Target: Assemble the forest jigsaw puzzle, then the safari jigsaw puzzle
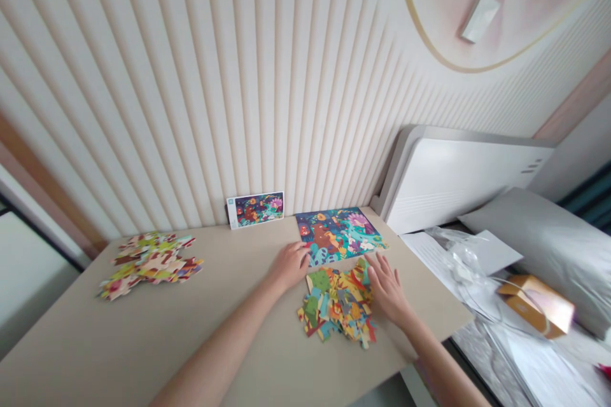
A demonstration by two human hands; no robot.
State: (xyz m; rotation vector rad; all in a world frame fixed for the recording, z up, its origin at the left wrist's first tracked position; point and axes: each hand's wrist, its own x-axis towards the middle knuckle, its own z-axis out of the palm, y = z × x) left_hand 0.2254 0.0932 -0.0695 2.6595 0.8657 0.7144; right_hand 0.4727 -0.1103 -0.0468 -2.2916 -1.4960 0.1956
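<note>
Two bare hands at work on the right part of the surface. Puzzle pieces lie heaped near the front edge, between the two forearms; a flat picture lies just behind them, joined pieces or a printed sheet, cannot tell. Left hand at the picture's near-left corner, fingers lightly bent; contact or a pinch cannot be told. Right hand beside the heap's right edge, fingers extended and released, nothing seen in them; touch with the outermost pieces unclear. Step in hand, as judged: gathering or arranging the heap, with both hands framing it. Next move would call for low, flat fingers and light pressure, so that pieces slide without riding onto the picture. Apart from this: second heap far left, picture card leaning on the wall.
</note>
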